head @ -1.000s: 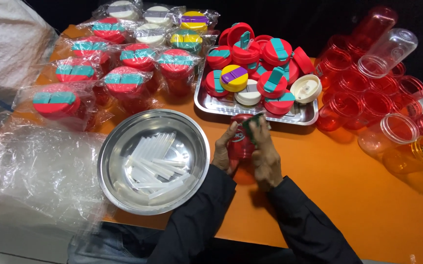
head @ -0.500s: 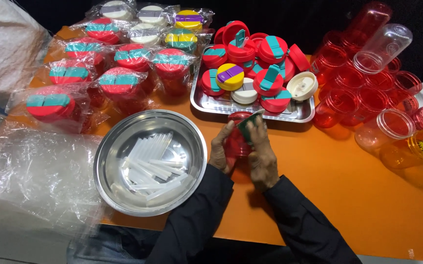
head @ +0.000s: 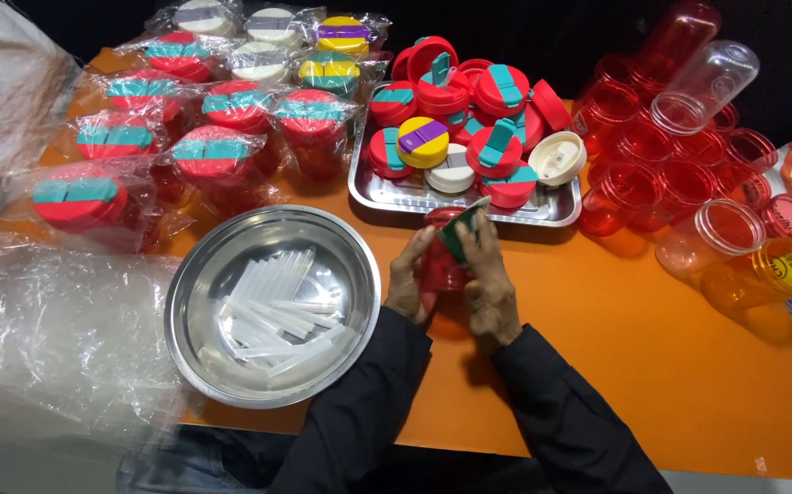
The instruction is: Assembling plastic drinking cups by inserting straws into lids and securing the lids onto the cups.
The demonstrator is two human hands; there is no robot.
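Both hands, left (head: 407, 285) and right (head: 490, 274), clasped around a red cup (head: 439, 265) over the orange table (head: 652, 329), teal-flapped lid (head: 462, 229) half seated; wrapped cups (head: 204, 155) done, loose lids (head: 455, 137) and bare cups (head: 679, 183) left

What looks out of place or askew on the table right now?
Mostly the lids: they lie heaped every way in the steel tray, some on edge. At the right, empty cups lie on their sides. No spill or damage shows. Both hands grip a red cup.
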